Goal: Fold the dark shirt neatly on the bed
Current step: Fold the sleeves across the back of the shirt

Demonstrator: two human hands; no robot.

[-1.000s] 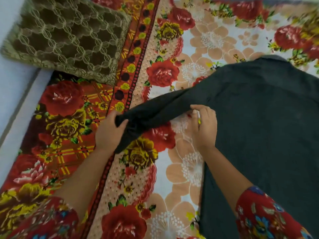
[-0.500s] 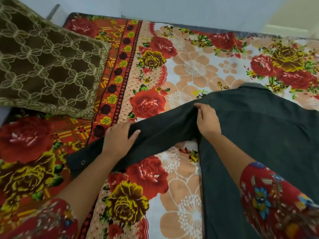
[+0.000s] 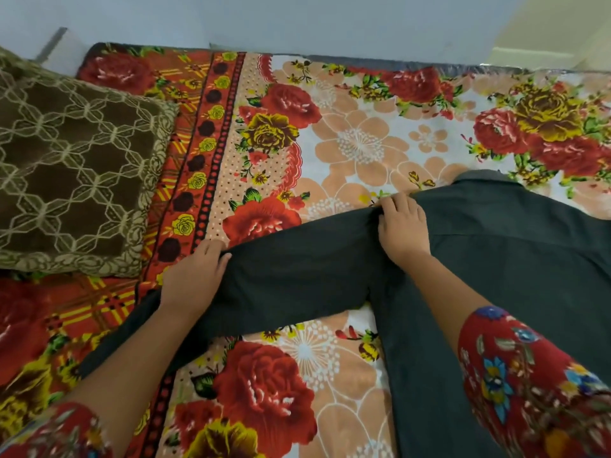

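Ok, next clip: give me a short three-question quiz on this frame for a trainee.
1. True or false: the sleeve of the dark shirt already lies folded across its body.
2. Where does the right hand pinch the shirt? A collar; B shoulder, where the sleeve joins; C hem.
3. What lies to the left, beyond the left hand?
Key: 1 false, the sleeve stretches out leftward over the bedspread; 2 B; 3 a brown patterned cushion.

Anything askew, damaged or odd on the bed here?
Nothing spilled or damaged. The dark shirt lies flat, its sleeve spread sideways under the left hand, fabric bunched where the right hand pinches the shoulder.
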